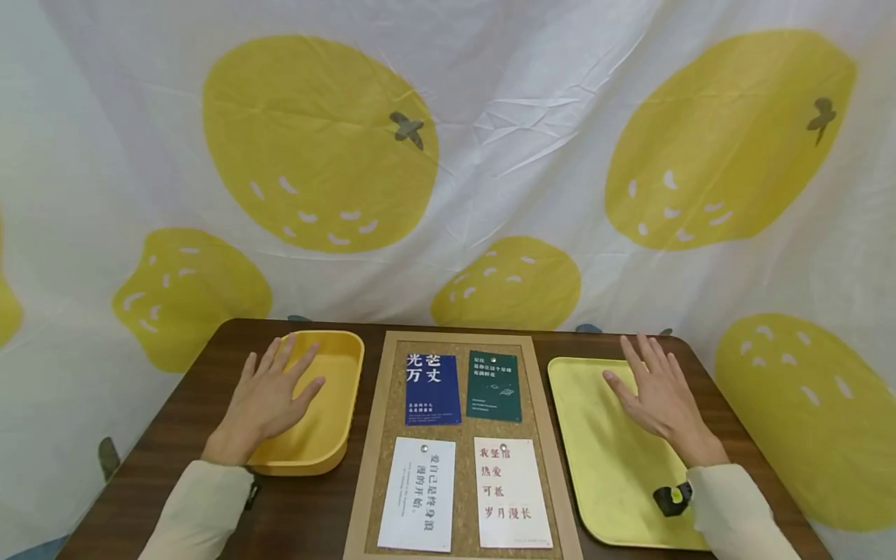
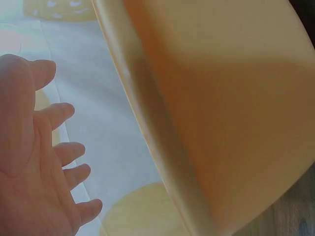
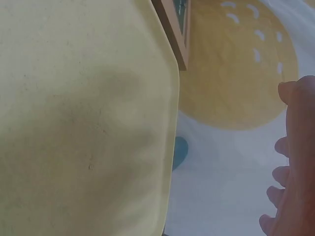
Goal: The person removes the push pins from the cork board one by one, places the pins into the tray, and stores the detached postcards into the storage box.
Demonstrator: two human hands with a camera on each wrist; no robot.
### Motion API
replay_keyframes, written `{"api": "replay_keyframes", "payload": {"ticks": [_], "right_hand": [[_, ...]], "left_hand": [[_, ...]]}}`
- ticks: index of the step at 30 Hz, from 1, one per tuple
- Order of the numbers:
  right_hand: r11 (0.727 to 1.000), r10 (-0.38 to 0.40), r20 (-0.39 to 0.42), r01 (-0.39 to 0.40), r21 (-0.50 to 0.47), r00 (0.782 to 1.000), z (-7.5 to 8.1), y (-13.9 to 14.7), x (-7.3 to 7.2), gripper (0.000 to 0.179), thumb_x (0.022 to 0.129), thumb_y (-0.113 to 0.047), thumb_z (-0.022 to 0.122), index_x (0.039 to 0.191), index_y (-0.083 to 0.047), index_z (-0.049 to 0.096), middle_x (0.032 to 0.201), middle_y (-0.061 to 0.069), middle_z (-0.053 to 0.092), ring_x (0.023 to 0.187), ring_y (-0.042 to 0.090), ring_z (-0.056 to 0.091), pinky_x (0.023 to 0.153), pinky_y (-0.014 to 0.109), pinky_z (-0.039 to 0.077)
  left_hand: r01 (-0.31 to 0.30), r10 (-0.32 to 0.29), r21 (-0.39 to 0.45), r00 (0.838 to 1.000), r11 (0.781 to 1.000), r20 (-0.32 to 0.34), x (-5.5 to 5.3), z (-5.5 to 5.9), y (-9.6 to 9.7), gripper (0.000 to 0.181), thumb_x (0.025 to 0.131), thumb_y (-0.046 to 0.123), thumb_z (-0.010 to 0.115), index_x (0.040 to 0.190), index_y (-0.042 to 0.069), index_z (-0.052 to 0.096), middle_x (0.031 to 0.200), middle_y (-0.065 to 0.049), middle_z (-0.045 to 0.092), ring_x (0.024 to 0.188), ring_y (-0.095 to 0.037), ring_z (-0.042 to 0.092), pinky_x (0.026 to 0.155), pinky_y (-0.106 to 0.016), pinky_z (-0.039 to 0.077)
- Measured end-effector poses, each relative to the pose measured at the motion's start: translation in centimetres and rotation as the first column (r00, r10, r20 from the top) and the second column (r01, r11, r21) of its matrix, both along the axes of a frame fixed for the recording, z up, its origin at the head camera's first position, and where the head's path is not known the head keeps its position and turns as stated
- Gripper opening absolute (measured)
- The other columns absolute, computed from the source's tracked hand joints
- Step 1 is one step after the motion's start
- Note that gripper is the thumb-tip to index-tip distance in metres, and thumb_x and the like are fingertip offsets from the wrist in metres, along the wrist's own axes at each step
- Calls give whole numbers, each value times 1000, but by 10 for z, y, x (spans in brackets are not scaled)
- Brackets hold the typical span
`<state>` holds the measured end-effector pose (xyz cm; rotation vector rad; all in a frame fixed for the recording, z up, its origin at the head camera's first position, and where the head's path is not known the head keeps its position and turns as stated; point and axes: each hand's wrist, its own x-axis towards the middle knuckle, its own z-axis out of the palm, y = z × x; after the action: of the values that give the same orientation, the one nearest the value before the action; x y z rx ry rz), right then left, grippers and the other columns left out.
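Observation:
My left hand [image 1: 266, 397] hovers palm down with fingers spread, over the left side of a deep yellow-orange bin [image 1: 341, 404]. In the left wrist view the left hand [image 2: 39, 162] holds nothing, and the wall of the bin [image 2: 236, 132] fills the right side. My right hand [image 1: 658, 393], fingers straight, is above the right part of a shallow pale-yellow tray [image 1: 595, 459]. Nothing is in the right hand [image 3: 295, 162] in its wrist view, where the tray [image 3: 88, 123] takes up the left half.
Between bin and tray lies a framed cork board [image 1: 463, 498]. Pinned on it are a blue card [image 1: 432, 393], a green card [image 1: 494, 389], a white card with grey text [image 1: 413, 498] and one with red text [image 1: 511, 498]. A lemon-print curtain [image 1: 476, 155] hangs behind the brown table [image 1: 175, 435].

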<state>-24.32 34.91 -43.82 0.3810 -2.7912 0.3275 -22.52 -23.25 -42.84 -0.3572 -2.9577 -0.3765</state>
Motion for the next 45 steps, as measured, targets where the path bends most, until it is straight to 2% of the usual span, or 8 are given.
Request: {"api": "replay_keyframes", "payload": {"ticks": [6, 20, 32, 45], "right_hand": [[1000, 8, 9, -8, -17, 1000, -3, -4, -1, 74, 103, -47, 45, 156, 0, 23, 160, 31, 14, 148, 48, 10, 118, 63, 5], [998, 47, 61, -45, -31, 997, -3, -19, -12, 75, 103, -48, 44, 156, 0, 22, 161, 29, 11, 148, 48, 8, 117, 65, 6], [997, 69, 28, -68, -43, 997, -10, -38, -19, 71, 102, -47, 47, 155, -2, 29, 160, 27, 20, 145, 49, 20, 115, 66, 15], [990, 130, 28, -129, -52, 991, -10, -63, -29, 67, 103, -42, 49, 153, -1, 33, 159, 26, 25, 142, 48, 28, 114, 63, 21]], "left_hand": [[7, -7, -7, 1000, 1000, 19, 0, 2, 3, 66, 103, 53, 38, 156, 13, 31, 163, -25, 14, 150, -45, 7, 116, -68, 3], [16, -17, -30, 1000, 999, -25, 0, 1, 12, 61, 103, 46, 43, 154, 12, 37, 161, -25, 19, 148, -47, 15, 115, -69, 9], [37, -37, -27, 999, 999, -36, 1, -3, 23, 59, 103, 45, 46, 152, 13, 41, 159, -25, 26, 146, -46, 20, 115, -68, 12], [71, -72, -44, 997, 996, -31, 2, -2, 46, 58, 102, 43, 48, 152, 14, 42, 159, -23, 29, 147, -44, 21, 116, -65, 14]]}}
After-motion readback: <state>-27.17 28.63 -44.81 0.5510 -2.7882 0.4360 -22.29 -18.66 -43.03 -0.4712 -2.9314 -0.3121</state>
